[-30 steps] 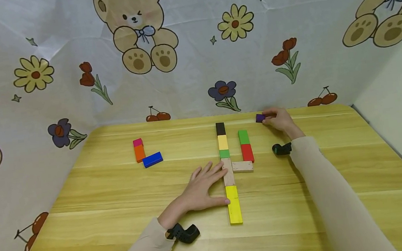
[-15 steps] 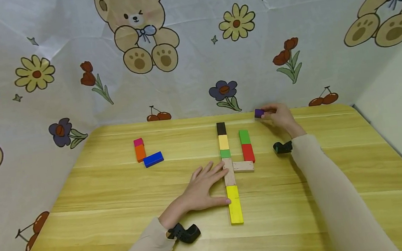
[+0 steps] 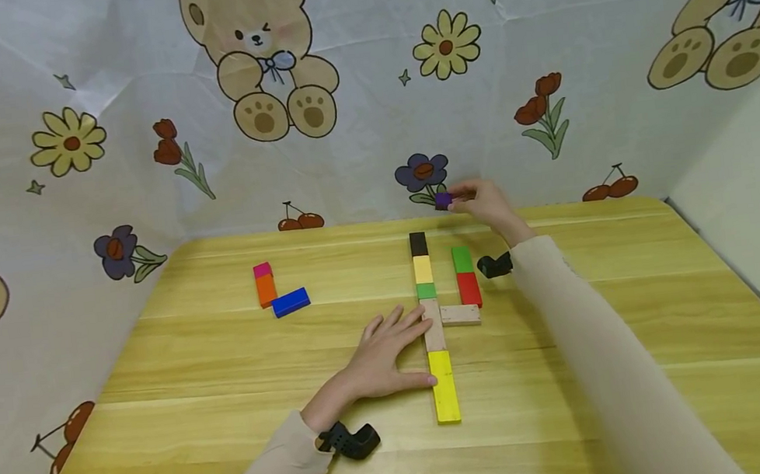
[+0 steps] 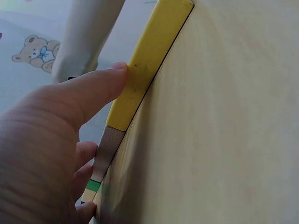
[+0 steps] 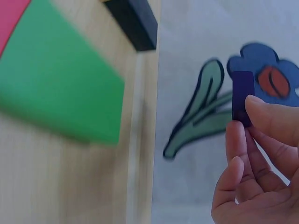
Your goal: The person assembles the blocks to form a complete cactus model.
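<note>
My right hand [image 3: 487, 204] pinches a small purple block [image 5: 242, 97] between thumb and fingers, held up near the far table edge. Close in front of it stands the far end of a straight row of blocks: a black block [image 3: 418, 243], a pale yellow one [image 3: 422, 269], a small green one [image 3: 426, 290], a plain wood one [image 3: 435, 332] and a long yellow one [image 3: 444, 388]. My left hand [image 3: 381, 356] lies spread along the row's left side. Its thumb touches the yellow block and its fingers touch the plain wood block.
Right of the row, a green block [image 3: 462, 259] and a red block [image 3: 469, 289] stand end to end, above a sideways plain wood block [image 3: 461, 315]. At the left are pink [image 3: 262, 270], orange [image 3: 266, 290] and blue [image 3: 291, 302] blocks. A printed cloth [image 3: 356, 153] hangs behind the table.
My right hand has lifted the purple block from the far right of the table and carried it left toward the row's far end. The left hand has stayed in place.
</note>
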`<act>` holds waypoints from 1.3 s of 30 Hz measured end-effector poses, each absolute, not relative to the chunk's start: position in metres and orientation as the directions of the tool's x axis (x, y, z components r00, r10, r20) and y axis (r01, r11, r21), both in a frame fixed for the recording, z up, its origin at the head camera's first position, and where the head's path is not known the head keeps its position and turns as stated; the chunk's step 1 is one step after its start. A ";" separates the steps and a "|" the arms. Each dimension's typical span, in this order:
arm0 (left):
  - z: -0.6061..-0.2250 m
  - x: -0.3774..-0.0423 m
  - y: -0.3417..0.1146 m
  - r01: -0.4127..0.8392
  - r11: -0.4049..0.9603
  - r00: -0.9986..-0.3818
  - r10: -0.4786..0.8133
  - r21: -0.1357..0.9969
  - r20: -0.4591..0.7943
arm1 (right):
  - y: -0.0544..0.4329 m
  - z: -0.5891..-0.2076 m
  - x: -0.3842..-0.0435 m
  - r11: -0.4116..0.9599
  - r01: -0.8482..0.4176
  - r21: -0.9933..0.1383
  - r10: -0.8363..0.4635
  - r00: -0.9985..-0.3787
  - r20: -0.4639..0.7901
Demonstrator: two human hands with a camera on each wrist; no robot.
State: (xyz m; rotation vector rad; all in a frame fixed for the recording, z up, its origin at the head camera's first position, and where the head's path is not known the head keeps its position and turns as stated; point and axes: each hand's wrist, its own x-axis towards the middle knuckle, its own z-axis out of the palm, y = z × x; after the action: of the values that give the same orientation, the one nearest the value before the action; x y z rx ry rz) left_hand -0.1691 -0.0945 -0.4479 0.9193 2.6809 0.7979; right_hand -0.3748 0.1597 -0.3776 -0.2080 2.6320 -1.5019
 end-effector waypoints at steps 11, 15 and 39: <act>-0.447 -0.168 -0.094 0.512 0.657 -0.785 0.619 0.553 -0.008 | 0.122 -0.390 -0.384 0.541 -0.089 -0.836 -0.213 -0.977 -0.033; -0.446 -0.168 -0.094 0.516 0.655 -0.783 0.622 0.552 -0.006 | 0.115 -0.393 -0.385 0.574 -0.090 -0.814 -0.200 -0.979 -0.033; -0.448 -0.170 -0.094 0.516 0.660 -0.784 0.620 0.547 -0.008 | 0.109 -0.410 -0.389 0.672 -0.073 -0.737 -0.206 -0.974 -0.092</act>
State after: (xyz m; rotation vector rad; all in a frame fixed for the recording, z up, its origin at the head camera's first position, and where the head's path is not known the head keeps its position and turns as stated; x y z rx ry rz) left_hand -0.1699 -0.0942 -0.4480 0.9283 2.6813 0.7939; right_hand -0.3889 0.1090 -0.4095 -0.2282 2.7177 -1.1863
